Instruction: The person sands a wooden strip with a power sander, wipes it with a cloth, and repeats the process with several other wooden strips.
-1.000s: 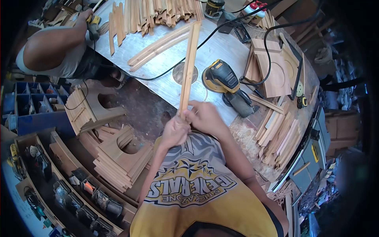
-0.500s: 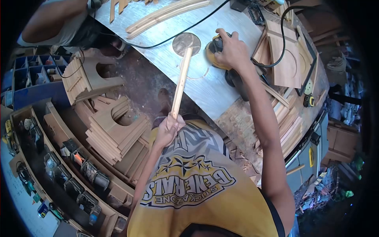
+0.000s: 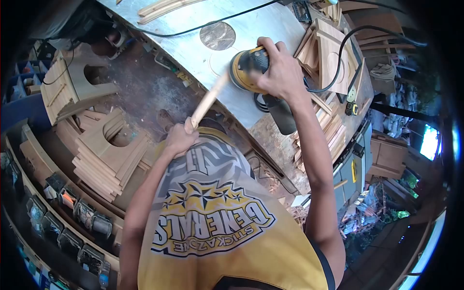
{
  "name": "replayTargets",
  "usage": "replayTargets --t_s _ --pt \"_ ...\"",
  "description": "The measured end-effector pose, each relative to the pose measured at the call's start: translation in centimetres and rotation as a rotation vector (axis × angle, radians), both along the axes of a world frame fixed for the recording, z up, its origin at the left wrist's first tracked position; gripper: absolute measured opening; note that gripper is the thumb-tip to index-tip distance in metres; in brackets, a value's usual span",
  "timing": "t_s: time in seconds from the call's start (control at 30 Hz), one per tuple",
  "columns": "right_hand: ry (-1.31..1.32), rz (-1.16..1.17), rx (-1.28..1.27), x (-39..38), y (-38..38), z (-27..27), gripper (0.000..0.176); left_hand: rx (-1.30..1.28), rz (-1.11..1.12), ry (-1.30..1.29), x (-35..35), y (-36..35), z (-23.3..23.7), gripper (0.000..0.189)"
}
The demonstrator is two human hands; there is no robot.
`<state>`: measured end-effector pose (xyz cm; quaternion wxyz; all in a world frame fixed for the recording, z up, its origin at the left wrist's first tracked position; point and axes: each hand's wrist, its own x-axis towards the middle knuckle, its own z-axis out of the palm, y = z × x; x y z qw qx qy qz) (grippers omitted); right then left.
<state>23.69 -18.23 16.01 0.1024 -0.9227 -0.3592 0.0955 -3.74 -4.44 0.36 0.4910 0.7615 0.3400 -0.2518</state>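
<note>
My left hand (image 3: pixel 180 138) grips the near end of a long wooden slat (image 3: pixel 209 100), which slants up toward the metal-topped workbench (image 3: pixel 193 48). My right hand (image 3: pixel 279 72) is wrapped over a yellow and black orbital sander (image 3: pixel 247 69), holding it against the far end of the slat at the bench edge. The sander's black cord (image 3: pixel 348 43) loops away to the right. Its dust bag (image 3: pixel 276 112) hangs below my wrist.
Cut wooden panels with round notches are stacked on the floor at left (image 3: pixel 104 159). Square boards (image 3: pixel 333 55) and slat piles (image 3: pixel 328 130) crowd the bench's right end. Curved strips (image 3: pixel 162 7) lie at the far edge. A shelf of small tools (image 3: pixel 67 212) runs along the lower left.
My right hand let go of the slat, reached to the sander and brought it onto the slat's far end. The slat dropped lower. My view shifted, so the other person is out of sight.
</note>
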Motion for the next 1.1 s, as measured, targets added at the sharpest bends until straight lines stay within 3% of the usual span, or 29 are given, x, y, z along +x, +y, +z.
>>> replayTargets --t_s 0.03,0.17,0.27,0.5,0.67,0.87,1.1 --pt "0.006 0.018 -0.036 -0.7 0.4 0.0 0.071 0.074 -0.143 0.006 -0.3 0.4 0.0 0.048" --pt "0.014 0.057 -0.043 -3.2 0.3 -0.4 0.070 0.107 -0.155 0.142 -1.3 1.5 -1.7 0.048" --pt "0.006 0.057 -0.115 -4.4 0.6 -1.5 0.069 0.124 -0.204 0.242 0.3 1.3 -0.4 0.048" --pt "0.016 0.080 -0.226 -7.3 2.1 -1.8 0.061 0.094 -0.316 0.139 1.2 1.8 2.5 0.040" --pt "0.079 0.158 -0.201 -11.1 1.0 -1.6 0.055 0.161 -0.256 0.148 0.8 0.8 -0.9 0.043" --pt "0.001 0.022 -0.198 -7.1 -2.0 -2.4 0.055 0.223 -0.286 0.112 1.8 0.5 1.9 0.049" --pt "-0.017 0.015 -0.165 -7.1 -2.1 -2.7 0.053 0.327 -0.348 0.054 2.0 -0.1 -0.3 0.040"
